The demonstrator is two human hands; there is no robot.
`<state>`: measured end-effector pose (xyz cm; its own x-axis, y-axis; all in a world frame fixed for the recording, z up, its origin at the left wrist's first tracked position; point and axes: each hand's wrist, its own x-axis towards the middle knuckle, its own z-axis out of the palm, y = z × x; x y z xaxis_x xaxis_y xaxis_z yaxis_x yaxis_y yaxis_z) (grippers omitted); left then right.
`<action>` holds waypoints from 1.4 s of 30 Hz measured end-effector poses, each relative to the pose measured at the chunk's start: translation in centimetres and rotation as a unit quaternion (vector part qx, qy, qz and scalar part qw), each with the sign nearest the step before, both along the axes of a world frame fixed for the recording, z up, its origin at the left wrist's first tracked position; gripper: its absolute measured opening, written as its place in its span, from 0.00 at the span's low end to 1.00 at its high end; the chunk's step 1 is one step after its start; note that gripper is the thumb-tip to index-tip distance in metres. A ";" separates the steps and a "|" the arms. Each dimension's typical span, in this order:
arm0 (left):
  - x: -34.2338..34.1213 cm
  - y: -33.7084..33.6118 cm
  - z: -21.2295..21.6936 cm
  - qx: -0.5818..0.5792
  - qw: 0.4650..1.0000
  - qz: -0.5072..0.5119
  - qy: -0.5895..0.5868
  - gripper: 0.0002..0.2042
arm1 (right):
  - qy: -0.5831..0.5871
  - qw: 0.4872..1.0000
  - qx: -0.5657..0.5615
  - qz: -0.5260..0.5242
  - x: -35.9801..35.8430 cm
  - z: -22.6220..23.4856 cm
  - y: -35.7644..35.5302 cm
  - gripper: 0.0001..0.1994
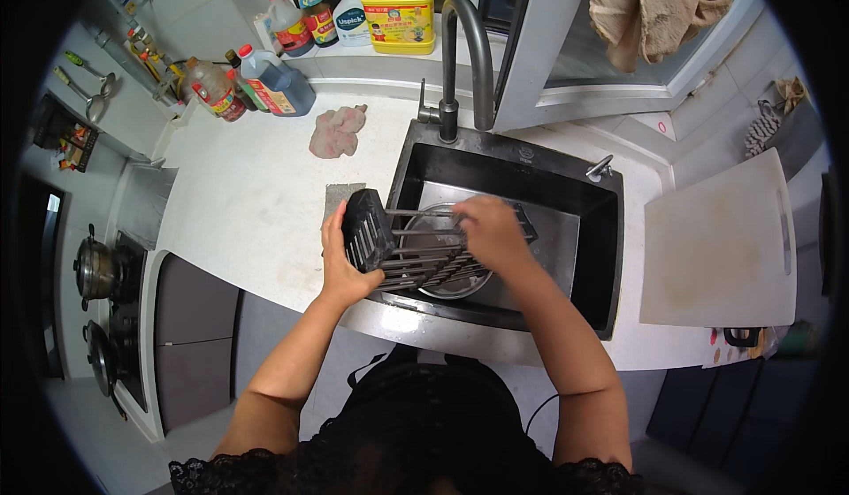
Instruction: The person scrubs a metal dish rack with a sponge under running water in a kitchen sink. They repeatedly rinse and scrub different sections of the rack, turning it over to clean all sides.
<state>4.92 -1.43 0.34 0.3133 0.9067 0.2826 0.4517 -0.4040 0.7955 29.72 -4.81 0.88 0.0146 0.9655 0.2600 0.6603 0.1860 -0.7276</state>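
Observation:
A dark rack with a slotted black end piece and long metal bars [368, 234] is held tilted over the left side of the sink [594, 247]. My left hand [341, 265] grips its slotted end, with the thumb along the lower edge and the fingers on the outer side. Over the bars, my right hand [493, 232] is closed and slightly blurred; whatever it pinches is hidden. Beneath the rack, a round metal bowl [457, 293] rests in the sink, partly covered by the bars.
Behind the sink stands a tall grey faucet [478, 53]. A damp pinkish cloth [338, 132] and a grey scouring pad [343, 194] lie on the white counter. Bottles and a yellow jug [396, 13] line the back. To the right is a white cutting board [718, 247].

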 end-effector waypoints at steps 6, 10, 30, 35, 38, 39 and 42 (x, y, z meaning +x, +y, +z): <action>0.4 -0.3 0.1 0.059 0.996 -0.058 0.027 0.49 | 0.089 0.986 0.051 0.132 -3.2 2.6 1.3 0.14; 0.1 -0.9 0.1 0.053 0.997 -0.057 0.014 0.49 | 0.005 0.991 -0.034 0.128 0.3 -1.3 0.7 0.14; 0.6 0.0 0.3 0.047 0.995 -0.085 0.027 0.49 | 0.105 0.985 0.028 0.137 -2.1 1.3 2.0 0.14; 0.1 0.5 1.1 0.030 0.997 -0.072 0.001 0.49 | 0.031 0.991 -0.053 0.116 1.2 -0.8 2.0 0.15; 0.4 0.8 1.3 0.060 0.994 -0.087 0.034 0.50 | 0.044 0.988 -0.096 0.112 2.2 -2.0 1.7 0.15; 0.4 0.9 0.8 0.061 0.993 -0.097 0.038 0.50 | 0.058 0.988 -0.074 0.126 1.0 -1.2 1.7 0.15; 0.1 0.6 0.9 0.052 0.992 -0.101 0.056 0.49 | 0.064 0.987 -0.047 0.139 -3.0 2.5 2.6 0.15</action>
<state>5.04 -0.82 1.21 0.5200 0.7901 0.3246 0.4371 -0.5726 0.6936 26.69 -2.17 3.36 -0.2277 0.9566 0.1819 0.4953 0.2746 -0.8242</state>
